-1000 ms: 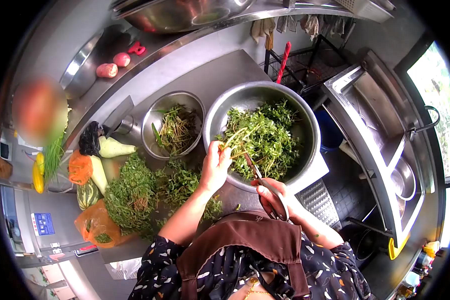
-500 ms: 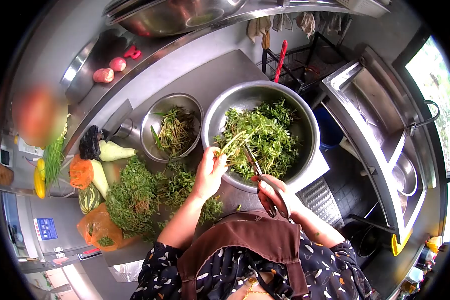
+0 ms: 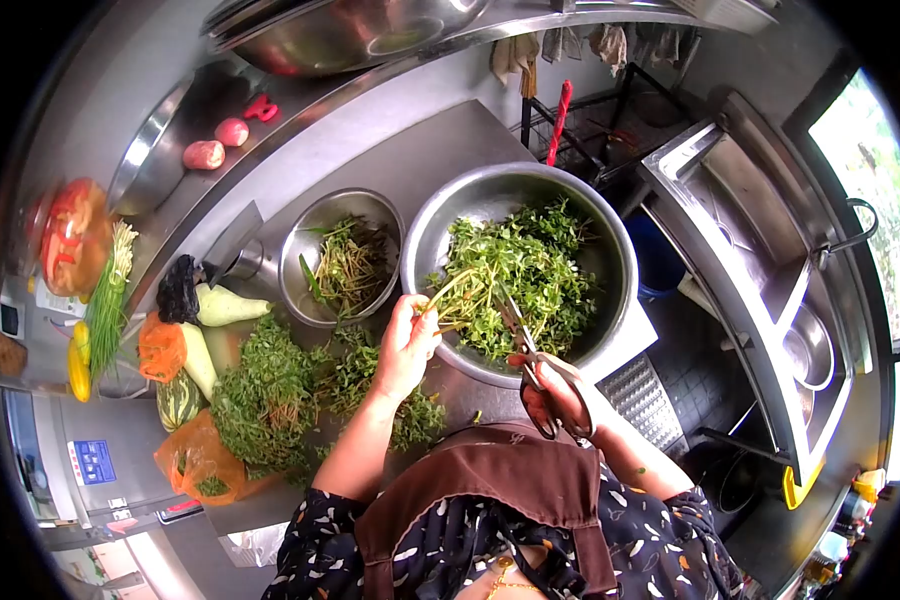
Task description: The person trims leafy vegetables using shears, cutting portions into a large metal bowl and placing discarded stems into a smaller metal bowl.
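A large steel bowl [image 3: 427, 215] holds a heap of cut leafy greens [image 3: 545, 265]. At its near left rim, my left hand [image 3: 406, 345] pinches a small bunch of green stems [image 3: 452, 297] that reaches over the heap. My right hand [image 3: 558, 392] grips a pair of scissors [image 3: 518, 328] by the handles; the blades point into the bowl beside the stems. Left of it stands a smaller steel bowl [image 3: 292, 250] with cut stalks [image 3: 350, 258]. A pile of uncut greens [image 3: 265, 395] lies on the counter by my left forearm.
Pale gourds [image 3: 232, 306], a striped squash [image 3: 180, 402] and an orange plastic bag [image 3: 195, 455] lie on the left. Spring onions [image 3: 108, 300] and yellow squash [image 3: 78, 365] are farther left. A steel shelf [image 3: 300, 115] runs behind; a sink [image 3: 740, 210] stands at right.
My left hand has shifted slightly left and down with the stems. The scissors have moved a little down and to the right, still in my right hand.
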`<act>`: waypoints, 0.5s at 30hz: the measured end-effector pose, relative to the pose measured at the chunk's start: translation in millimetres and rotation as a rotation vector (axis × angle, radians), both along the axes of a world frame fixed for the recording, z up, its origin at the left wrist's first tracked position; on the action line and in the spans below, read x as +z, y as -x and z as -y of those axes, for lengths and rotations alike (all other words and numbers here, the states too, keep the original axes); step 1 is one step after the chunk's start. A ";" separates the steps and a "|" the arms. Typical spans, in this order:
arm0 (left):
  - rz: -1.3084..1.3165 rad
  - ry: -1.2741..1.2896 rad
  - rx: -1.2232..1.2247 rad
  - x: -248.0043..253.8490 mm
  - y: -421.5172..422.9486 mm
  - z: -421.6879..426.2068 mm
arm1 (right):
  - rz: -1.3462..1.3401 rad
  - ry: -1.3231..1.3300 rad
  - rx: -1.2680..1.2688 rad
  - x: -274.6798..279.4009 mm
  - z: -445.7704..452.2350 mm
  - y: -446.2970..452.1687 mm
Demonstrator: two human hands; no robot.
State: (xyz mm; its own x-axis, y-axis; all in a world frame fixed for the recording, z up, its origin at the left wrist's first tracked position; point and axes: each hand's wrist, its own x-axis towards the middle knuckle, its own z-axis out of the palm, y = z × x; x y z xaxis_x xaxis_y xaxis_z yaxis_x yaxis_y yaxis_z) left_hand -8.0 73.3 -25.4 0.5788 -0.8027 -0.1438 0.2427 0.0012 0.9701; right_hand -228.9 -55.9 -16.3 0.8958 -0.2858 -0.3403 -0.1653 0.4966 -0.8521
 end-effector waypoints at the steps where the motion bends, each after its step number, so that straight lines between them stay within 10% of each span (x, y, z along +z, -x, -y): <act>1: 0.006 -0.002 -0.015 0.5 -0.3 -0.2 | 0.012 -0.003 0.014 0.0 -0.7 -2.1; 9: 0.242 -0.056 -0.263 5.7 -2.1 -9.1 | -0.068 0.046 0.024 7.9 6.1 -15.3; 15: -0.236 -0.033 -0.019 7.7 -3.3 -3.6 | -0.053 -0.087 -0.198 -2.0 8.8 -9.4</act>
